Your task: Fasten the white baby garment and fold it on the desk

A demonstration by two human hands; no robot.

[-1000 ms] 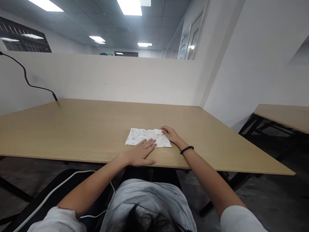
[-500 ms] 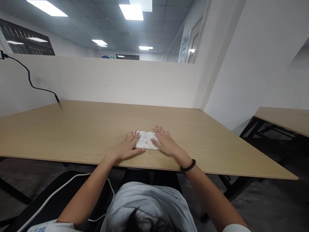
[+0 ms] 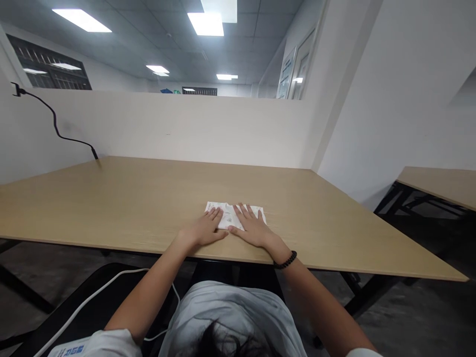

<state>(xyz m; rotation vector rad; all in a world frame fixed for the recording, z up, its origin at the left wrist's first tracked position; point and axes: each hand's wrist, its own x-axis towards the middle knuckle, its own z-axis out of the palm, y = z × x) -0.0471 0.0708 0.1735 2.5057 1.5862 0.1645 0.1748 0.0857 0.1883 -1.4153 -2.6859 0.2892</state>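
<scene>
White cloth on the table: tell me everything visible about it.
The white cloth looks like soft fabric with small, faint printed motifs. Seemingly folded, roughly rectangular, it lies flat near the front edge of the table. The left hand and right hand lie across it, hiding parts.

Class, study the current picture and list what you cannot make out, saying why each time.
Head view: parts of the patterned white cloth, hidden under the left hand and right hand.
Head view: the cloth's printed motifs, too small to identify.
Head view: blue lettering at lower left, cut off by the bottom edge.
Head view: the second table's far end, cut off by the right edge.
</scene>
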